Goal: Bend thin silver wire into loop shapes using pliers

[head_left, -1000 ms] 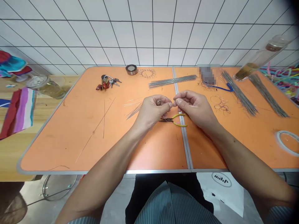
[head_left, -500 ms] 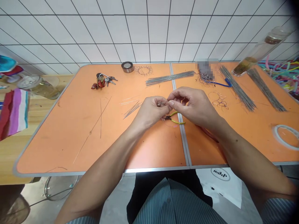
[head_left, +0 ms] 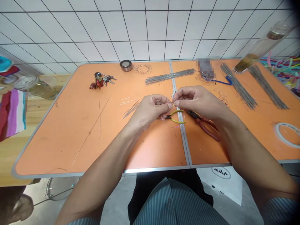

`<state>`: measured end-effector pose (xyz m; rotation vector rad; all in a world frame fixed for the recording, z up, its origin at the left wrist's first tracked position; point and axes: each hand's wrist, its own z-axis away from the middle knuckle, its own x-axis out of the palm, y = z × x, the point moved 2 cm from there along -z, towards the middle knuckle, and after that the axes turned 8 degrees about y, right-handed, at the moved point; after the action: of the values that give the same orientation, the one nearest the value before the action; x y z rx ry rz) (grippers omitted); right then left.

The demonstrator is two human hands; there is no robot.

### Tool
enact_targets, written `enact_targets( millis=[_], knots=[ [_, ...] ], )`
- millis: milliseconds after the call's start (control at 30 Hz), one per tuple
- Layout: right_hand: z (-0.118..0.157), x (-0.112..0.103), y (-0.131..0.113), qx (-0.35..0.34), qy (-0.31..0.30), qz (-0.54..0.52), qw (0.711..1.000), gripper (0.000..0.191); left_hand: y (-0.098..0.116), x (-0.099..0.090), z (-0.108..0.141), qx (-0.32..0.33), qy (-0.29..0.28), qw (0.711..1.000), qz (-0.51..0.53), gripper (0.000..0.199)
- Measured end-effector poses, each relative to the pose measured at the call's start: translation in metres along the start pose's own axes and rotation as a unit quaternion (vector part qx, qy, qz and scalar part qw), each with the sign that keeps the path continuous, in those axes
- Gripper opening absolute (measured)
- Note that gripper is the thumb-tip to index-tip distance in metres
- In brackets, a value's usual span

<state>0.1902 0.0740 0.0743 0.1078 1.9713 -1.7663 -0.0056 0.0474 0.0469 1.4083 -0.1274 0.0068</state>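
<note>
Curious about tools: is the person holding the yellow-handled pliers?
No, the yellow-handled pliers lie on the table, below the left hand and right hand.

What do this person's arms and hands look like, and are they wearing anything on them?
The left hand and right hand are bare, with no gloves, and the forearms are uncovered. The only covering is blue-grey pinstriped sleeves at the bottom of the view.

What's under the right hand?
Red-handled pliers lie on the orange tabletop, their head tucked just below the right hand. The patch of table directly beneath the palm is hidden.
</note>
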Motion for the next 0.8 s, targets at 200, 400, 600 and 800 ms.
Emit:
enact_targets(
  millis=[200,400,600,800],
  knots=[
    [0.002,-0.004,-0.006,-0.035,-0.008,0.046,0.998,0.007,-0.001,0.0,0.0,0.0,0.005,1.0,-0.003,0.015],
    [0.004,0.001,-0.012,-0.079,0.004,0.071,0.994,0.013,-0.001,0.001,0.001,0.014,0.004,0.999,-0.03,0.013],
    [0.006,0.006,-0.015,-0.101,0.031,0.095,0.99,0.01,-0.005,0.004,0.003,0.017,-0.013,0.998,-0.064,0.013],
    [0.01,0.01,-0.017,-0.117,0.048,0.135,0.983,0.014,-0.011,0.004,0.002,0.019,-0.025,0.996,-0.089,0.02]
  ],
)
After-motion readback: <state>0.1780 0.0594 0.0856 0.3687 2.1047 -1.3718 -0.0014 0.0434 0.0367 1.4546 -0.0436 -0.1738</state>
